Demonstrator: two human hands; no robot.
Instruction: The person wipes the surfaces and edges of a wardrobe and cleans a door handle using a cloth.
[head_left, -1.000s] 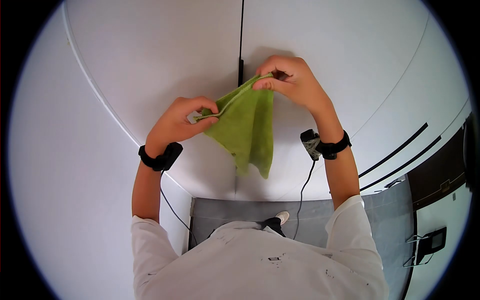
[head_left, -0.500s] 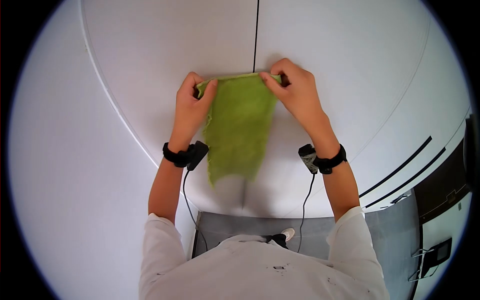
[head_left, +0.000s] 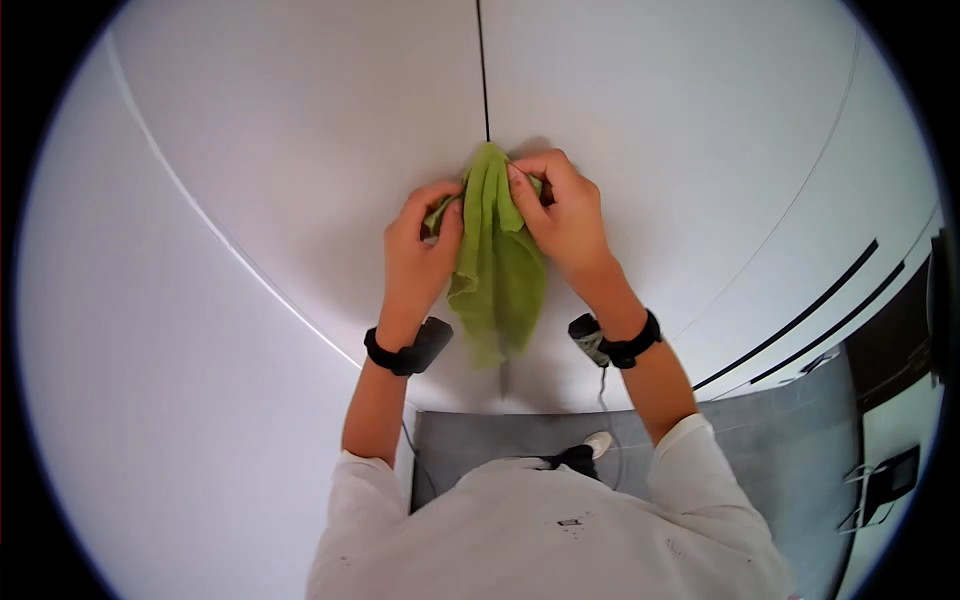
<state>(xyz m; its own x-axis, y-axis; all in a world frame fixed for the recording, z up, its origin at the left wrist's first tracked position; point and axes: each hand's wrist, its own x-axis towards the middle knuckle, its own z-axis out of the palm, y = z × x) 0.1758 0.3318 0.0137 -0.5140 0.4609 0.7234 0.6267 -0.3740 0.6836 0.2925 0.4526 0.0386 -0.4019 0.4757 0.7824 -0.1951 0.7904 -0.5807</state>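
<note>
A green cloth (head_left: 497,270) hangs in loose folds in front of a white panelled surface, its upper part bunched between my hands. My left hand (head_left: 425,240) pinches its left side, thumb toward the middle. On the other side, my right hand (head_left: 562,215) grips the right upper part between thumb and fingers. The cloth's peak rises between both hands, close to the dark seam (head_left: 484,80) in the surface. Its lower end dangles free and looks slightly blurred.
Each wrist wears a black strap with a small device, the left (head_left: 410,347) and the right (head_left: 615,341), trailing a cable. Dark handle bars (head_left: 800,320) sit at the right. Below lies a grey floor (head_left: 480,440) with a shoe (head_left: 598,444). A black object (head_left: 890,480) stands at far right.
My hands have come closer together and slightly lower. The cloth, earlier stretched flat along its top edge, is now gathered into folds between them.
</note>
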